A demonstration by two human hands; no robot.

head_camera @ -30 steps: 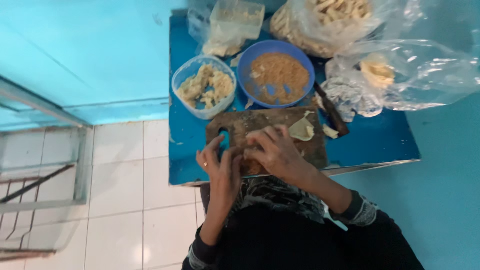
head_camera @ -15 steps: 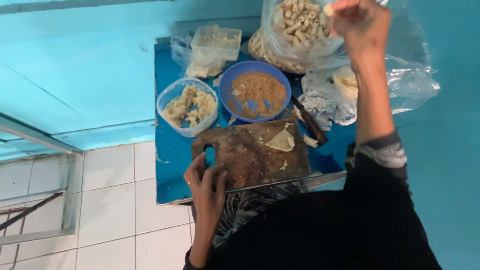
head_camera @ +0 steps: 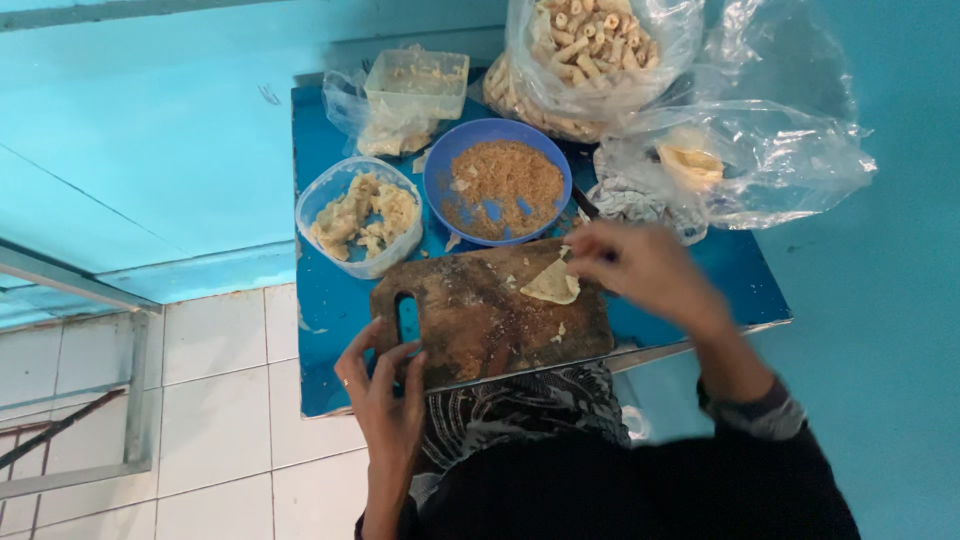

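Note:
A dark wooden cutting board [head_camera: 480, 320] lies on the blue table [head_camera: 330, 300] in front of me. My left hand [head_camera: 385, 395] grips its near left end beside the handle hole, with the fingers laid over the wood. A pale folded dough wrapper [head_camera: 550, 285] rests at the board's far right. My right hand [head_camera: 640, 265] is blurred, and its fingertips are at the wrapper's upper corner. Whether they pinch it is unclear.
Behind the board stand a blue bowl of brown crumbs [head_camera: 500, 182], a clear tub of pale filling [head_camera: 362, 212] and a second clear tub [head_camera: 412, 85]. A bag of finished rolls [head_camera: 590, 50] and a bag of wrappers [head_camera: 740, 165] lie at the back right. White floor tiles [head_camera: 215, 400] are on the left.
My right hand has come down from the bag of rolls at the back to the wrapper on the board. The left hand has stayed on the board's end.

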